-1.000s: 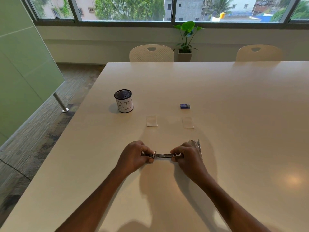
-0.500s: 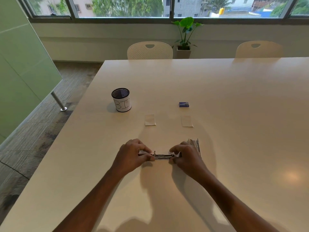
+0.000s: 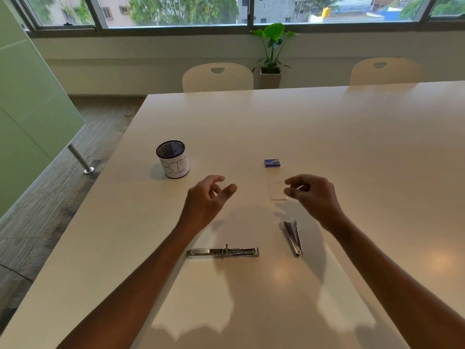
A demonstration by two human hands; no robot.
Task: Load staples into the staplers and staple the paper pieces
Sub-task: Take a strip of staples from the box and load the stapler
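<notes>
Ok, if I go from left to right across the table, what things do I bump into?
Mesh cup → opened-out stapler → blue staple box → second stapler. The paper piece lines up with the box, so I left it out.

One wide-angle camera, worn on the head, looks forward and down across the tabletop (image 3: 327, 137) from its near edge, close above it, facing the windows (image 3: 176, 8) along the top of the frame.
</notes>
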